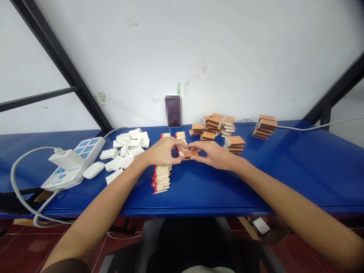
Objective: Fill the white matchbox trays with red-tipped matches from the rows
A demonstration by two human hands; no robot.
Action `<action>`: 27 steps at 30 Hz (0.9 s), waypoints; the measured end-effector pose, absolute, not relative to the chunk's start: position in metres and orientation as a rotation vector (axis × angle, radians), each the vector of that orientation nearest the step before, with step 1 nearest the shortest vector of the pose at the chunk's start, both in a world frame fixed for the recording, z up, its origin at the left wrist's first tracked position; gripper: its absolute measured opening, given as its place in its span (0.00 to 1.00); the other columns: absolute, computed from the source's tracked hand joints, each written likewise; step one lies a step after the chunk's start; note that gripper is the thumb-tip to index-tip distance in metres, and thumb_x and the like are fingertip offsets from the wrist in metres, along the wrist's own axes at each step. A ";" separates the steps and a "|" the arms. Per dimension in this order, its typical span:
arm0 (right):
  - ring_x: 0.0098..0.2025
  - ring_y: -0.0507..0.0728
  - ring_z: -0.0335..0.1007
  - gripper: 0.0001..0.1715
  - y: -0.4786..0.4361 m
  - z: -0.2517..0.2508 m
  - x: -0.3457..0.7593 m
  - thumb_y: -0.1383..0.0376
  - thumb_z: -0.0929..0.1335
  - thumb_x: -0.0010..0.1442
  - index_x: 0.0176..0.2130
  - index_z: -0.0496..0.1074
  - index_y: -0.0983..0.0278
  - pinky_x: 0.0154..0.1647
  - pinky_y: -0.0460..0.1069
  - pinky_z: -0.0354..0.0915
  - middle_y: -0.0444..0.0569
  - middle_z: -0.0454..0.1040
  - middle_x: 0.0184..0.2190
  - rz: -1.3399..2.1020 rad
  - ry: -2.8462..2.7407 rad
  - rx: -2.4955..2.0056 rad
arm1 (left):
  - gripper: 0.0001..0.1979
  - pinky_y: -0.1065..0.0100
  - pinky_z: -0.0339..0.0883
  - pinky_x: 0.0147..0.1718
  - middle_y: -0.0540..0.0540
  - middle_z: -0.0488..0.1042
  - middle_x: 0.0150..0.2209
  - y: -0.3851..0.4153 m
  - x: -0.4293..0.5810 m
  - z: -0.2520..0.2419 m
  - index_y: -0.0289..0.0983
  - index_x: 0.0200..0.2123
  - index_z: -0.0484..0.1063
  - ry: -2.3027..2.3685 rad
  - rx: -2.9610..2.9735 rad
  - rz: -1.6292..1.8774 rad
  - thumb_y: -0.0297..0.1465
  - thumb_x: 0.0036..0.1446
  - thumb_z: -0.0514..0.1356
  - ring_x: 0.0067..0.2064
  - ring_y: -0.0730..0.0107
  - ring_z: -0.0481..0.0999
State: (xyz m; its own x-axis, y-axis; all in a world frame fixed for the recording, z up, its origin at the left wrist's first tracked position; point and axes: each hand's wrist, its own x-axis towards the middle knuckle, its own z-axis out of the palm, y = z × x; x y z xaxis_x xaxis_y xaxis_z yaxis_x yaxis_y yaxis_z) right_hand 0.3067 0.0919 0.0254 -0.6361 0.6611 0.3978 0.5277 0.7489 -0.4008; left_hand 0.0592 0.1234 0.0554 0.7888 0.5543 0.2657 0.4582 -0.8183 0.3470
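Note:
Between both hands is an orange-brown matchbox (190,154), with a white end showing on its left side. My left hand (165,151) pinches the left end with thumb and fingers. From the other side, my right hand (214,154) grips the right part of the box. A long row of red-tipped matches (162,177) lies on the table under and in front of my left hand. A second row of matches (180,135) shows just behind the box, partly covered by my fingers. To the left lies a loose heap of small white matchbox trays (132,143).
Stacked matchboxes (214,124) stand behind my right hand, with a separate stack (265,127) farther right. A phone (173,110) leans on the wall. At left are a power strip (76,163), a plugged-in charger (67,160), and a white earbud case (93,170) on the blue table (216,193).

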 end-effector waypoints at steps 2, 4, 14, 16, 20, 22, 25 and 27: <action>0.49 0.61 0.76 0.23 0.094 0.023 0.308 0.55 0.69 0.67 0.57 0.70 0.62 0.50 0.55 0.70 0.54 0.78 0.49 0.320 -2.435 -0.884 | 0.15 0.59 0.69 0.43 0.44 0.81 0.40 0.122 0.060 0.054 0.38 0.44 0.76 0.781 2.797 0.491 0.34 0.52 0.64 0.41 0.59 0.78; 0.49 0.61 0.75 0.24 0.095 0.020 0.307 0.55 0.70 0.65 0.56 0.70 0.63 0.51 0.55 0.70 0.55 0.77 0.50 0.306 -2.454 -0.882 | 0.14 0.56 0.68 0.46 0.43 0.80 0.40 0.120 0.061 0.053 0.37 0.43 0.76 0.774 2.865 0.459 0.35 0.52 0.64 0.44 0.55 0.77; 0.47 0.63 0.73 0.24 0.092 0.026 0.305 0.58 0.72 0.64 0.56 0.70 0.62 0.47 0.56 0.69 0.53 0.74 0.48 0.141 -2.581 -1.067 | 0.15 0.59 0.67 0.44 0.42 0.76 0.40 0.120 0.062 0.054 0.36 0.44 0.72 0.760 3.006 0.311 0.34 0.54 0.64 0.42 0.57 0.75; 0.49 0.64 0.72 0.24 0.092 0.028 0.307 0.59 0.72 0.64 0.57 0.70 0.62 0.49 0.57 0.68 0.54 0.74 0.48 0.114 -2.597 -1.077 | 0.15 0.59 0.67 0.44 0.43 0.76 0.41 0.121 0.062 0.053 0.37 0.45 0.72 0.757 3.013 0.292 0.34 0.54 0.64 0.43 0.57 0.75; 0.51 0.66 0.71 0.25 0.092 0.030 0.312 0.62 0.71 0.62 0.57 0.69 0.62 0.52 0.59 0.66 0.55 0.75 0.49 0.077 -2.597 -1.102 | 0.14 0.60 0.66 0.45 0.43 0.76 0.43 0.121 0.062 0.053 0.38 0.44 0.72 0.767 3.025 0.266 0.32 0.54 0.64 0.44 0.57 0.75; 0.51 0.66 0.71 0.26 0.092 0.032 0.315 0.63 0.70 0.60 0.57 0.68 0.63 0.52 0.58 0.65 0.55 0.75 0.48 0.069 -2.597 -1.102 | 0.13 0.59 0.66 0.45 0.43 0.76 0.42 0.121 0.062 0.053 0.37 0.44 0.73 0.778 3.029 0.255 0.32 0.54 0.64 0.43 0.57 0.75; 0.48 0.64 0.70 0.23 0.093 0.035 0.319 0.64 0.70 0.58 0.53 0.69 0.63 0.50 0.56 0.64 0.54 0.75 0.45 0.019 -2.603 -1.099 | 0.13 0.59 0.66 0.45 0.43 0.77 0.41 0.121 0.062 0.053 0.37 0.43 0.73 0.785 3.034 0.245 0.32 0.54 0.64 0.44 0.56 0.75; 0.46 0.64 0.70 0.19 0.095 0.036 0.322 0.65 0.70 0.56 0.49 0.69 0.63 0.48 0.55 0.63 0.53 0.74 0.43 -0.039 -2.605 -1.105 | 0.13 0.59 0.66 0.46 0.42 0.77 0.42 0.121 0.063 0.053 0.37 0.43 0.73 0.784 3.038 0.241 0.32 0.54 0.64 0.44 0.56 0.76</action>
State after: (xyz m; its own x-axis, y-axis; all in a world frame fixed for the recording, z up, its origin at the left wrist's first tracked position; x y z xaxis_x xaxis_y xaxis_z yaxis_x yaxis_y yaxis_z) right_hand 0.3216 0.0954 0.0360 -0.6539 0.6976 0.2928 0.7060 0.7018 -0.0953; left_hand 0.0627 0.1207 0.0526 0.8640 0.4808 0.1493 0.4816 -0.8758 0.0335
